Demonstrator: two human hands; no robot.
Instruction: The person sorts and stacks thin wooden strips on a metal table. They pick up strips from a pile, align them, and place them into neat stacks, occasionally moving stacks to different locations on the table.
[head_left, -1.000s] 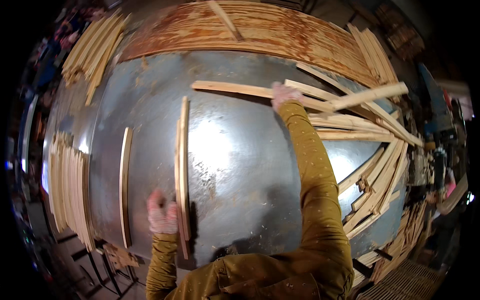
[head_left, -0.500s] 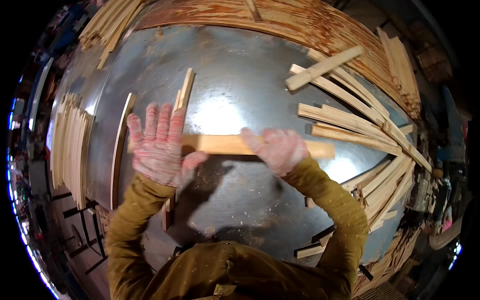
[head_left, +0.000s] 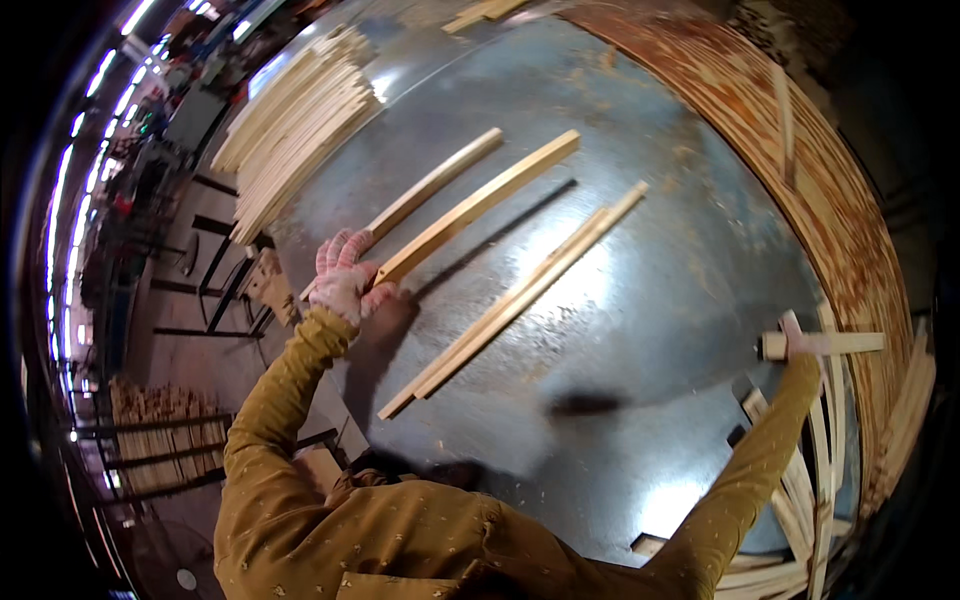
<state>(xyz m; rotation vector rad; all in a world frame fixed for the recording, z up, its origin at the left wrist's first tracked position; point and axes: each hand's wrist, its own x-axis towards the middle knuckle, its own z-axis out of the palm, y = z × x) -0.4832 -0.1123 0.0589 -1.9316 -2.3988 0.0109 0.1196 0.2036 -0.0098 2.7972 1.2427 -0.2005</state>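
Observation:
My left hand point(head_left: 345, 278), in a pink-and-white knit glove, is closed around the near end of a pale wooden strip point(head_left: 480, 205). The strip slants away to the upper right, and its shadow falls apart from it, so it looks lifted off the metal tabletop point(head_left: 640, 290). Just beyond that hand lies another wooden strip point(head_left: 435, 184). My right hand point(head_left: 800, 338), gloved too, reaches far right and grips a short wooden piece point(head_left: 852, 343) lying across other strips; its fingers are partly hidden. Between the hands, two strips point(head_left: 520, 300) lie side by side on the metal.
A stack of pale strips point(head_left: 300, 120) sits at the far left edge. Loose strips point(head_left: 825, 430) fan out at the right, beside a worn plywood board point(head_left: 800, 150). Dark metal frames point(head_left: 210, 260) stand beyond the table's left edge, near a lower wood pile point(head_left: 165, 435).
The view has turned, so the table appears rotated. My left hand, earlier spread flat over a strip, now closes on a strip's end. My right hand has gone from the strip to the right-hand pile.

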